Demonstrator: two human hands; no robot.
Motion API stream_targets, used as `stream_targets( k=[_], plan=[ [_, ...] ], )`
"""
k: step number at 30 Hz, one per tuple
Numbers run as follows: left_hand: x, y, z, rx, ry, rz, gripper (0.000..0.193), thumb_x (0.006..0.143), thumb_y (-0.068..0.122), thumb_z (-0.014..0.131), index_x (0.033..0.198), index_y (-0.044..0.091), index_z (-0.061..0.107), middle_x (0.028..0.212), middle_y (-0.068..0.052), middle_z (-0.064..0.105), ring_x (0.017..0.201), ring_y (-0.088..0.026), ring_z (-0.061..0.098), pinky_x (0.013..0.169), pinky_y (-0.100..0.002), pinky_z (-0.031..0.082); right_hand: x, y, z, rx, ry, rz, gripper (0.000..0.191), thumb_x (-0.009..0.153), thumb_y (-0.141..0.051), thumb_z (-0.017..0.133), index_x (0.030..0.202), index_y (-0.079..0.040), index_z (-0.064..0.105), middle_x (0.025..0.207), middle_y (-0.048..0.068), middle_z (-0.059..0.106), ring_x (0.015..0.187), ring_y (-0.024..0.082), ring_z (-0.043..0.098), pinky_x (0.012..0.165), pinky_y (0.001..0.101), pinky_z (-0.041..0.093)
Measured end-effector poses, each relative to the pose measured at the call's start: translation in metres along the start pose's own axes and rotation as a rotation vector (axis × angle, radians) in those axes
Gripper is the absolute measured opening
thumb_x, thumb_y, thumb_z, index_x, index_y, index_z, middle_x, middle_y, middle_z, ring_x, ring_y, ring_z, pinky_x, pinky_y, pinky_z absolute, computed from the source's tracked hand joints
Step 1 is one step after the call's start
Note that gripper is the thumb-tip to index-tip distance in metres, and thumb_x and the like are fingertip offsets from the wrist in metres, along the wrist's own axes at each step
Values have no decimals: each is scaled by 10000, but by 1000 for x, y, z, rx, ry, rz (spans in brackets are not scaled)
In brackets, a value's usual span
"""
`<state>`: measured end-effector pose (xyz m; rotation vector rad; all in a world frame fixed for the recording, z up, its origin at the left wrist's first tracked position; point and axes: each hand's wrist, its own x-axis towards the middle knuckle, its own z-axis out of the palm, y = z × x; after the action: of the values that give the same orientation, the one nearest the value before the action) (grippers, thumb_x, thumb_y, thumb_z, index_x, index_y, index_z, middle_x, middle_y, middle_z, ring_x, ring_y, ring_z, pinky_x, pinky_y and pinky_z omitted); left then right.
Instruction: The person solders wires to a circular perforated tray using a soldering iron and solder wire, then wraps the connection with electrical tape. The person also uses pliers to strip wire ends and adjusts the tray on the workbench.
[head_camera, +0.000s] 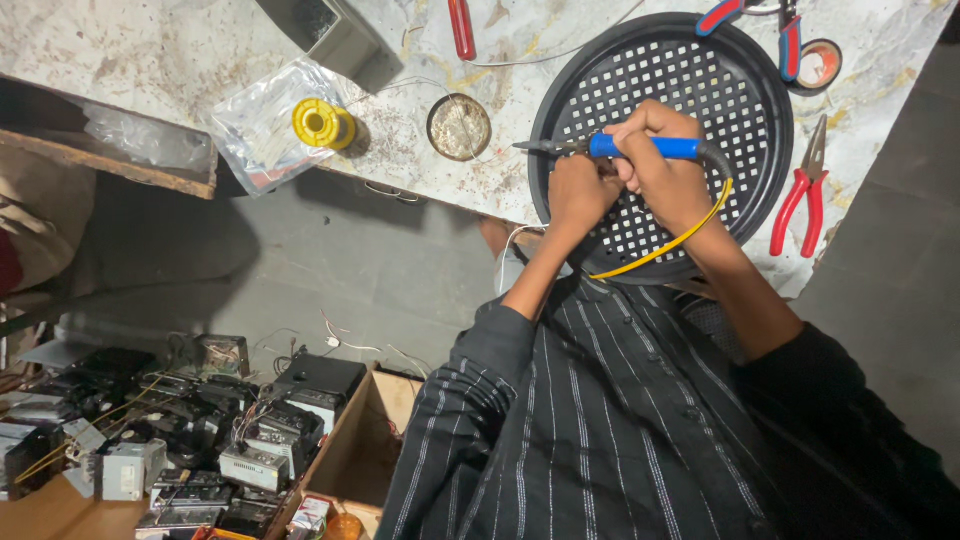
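From the head camera, looking down over the person's striped dark shirt, both hands meet above a round black perforated tray (745, 70) that rests on a stained, speckled worktop (150, 50). The right hand (668, 178) is wrapped around the blue handle of a soldering iron (640, 148), fingers curled over the grip, with the metal tip pointing away toward the left and the yellow cord (670, 243) looping back under the wrist. The left hand (578, 195) is bunched tight just below the iron's shaft, pinching something small; what it holds is hidden behind the fingers, so I cannot tell what it is. The iron looks light and rigid, easy to steer like a thick pen, and the padded blue grip is plainly the place to take it; the bare metal front end I would judge hot and not to be touched, and the trailing cord may tug a little at the hand. Beside the tray to the left sits a small round tin (459, 127) of pale paste, and farther left a yellow solder spool (322, 124) lies on a clear plastic bag (255, 135). Red-handled pliers (802, 195) lie on the worktop to the right of the tray, another red and blue pair of pliers (770, 25) rests across its far rim, and a red screwdriver handle (461, 28) lies farther back. Down on the floor at lower left is a heap of old electronic units (180, 430) beside a cardboard box (370, 430).
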<state>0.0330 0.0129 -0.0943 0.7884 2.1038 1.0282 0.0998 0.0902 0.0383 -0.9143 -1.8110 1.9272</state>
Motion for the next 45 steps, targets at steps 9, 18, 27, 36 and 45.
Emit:
stream_targets(
  k=[9, 18, 27, 36, 45],
  plan=[
    [1, 0, -1, 23, 30, 6, 119, 699, 211, 778, 721, 95, 762, 728, -145, 739, 722, -329, 744, 729, -424, 595, -2, -7, -5, 0, 38, 2, 148, 1021, -90, 546, 957, 12, 633, 723, 28, 595, 575, 44, 500, 500, 204, 394],
    [1, -2, -6, -2, 4, 26, 115, 695, 191, 781, 723, 80, 766, 712, -144, 740, 703, -320, 753, 707, -394, 595, -51, -45, -84, -227, 171, -93, 150, 1088, -46, 586, 967, 36, 617, 753, 50, 632, 618, 63, 540, 569, 221, 413],
    [-2, 7, -14, -19, -12, -9, 91, 690, 166, 783, 707, 77, 773, 704, -130, 751, 697, -296, 762, 722, -378, 602, -71, -35, -81, -673, 96, -169, 104, 1001, -66, 685, 953, 23, 661, 765, 77, 700, 674, 75, 615, 612, 257, 447],
    [-1, 9, -12, -26, 23, -18, 104, 673, 166, 799, 697, 71, 763, 705, -142, 747, 706, -307, 758, 722, -383, 600, -64, -31, -74, -755, 55, -181, 121, 987, -70, 709, 937, 24, 652, 805, 104, 706, 667, 116, 651, 598, 273, 461],
    [-3, 9, -10, -22, 65, 6, 109, 677, 153, 804, 693, 61, 748, 703, -150, 738, 721, -337, 745, 716, -399, 591, -62, -31, -71, -737, 21, -171, 109, 988, -64, 693, 936, 23, 652, 793, 111, 706, 652, 126, 658, 589, 275, 459]
  ],
)
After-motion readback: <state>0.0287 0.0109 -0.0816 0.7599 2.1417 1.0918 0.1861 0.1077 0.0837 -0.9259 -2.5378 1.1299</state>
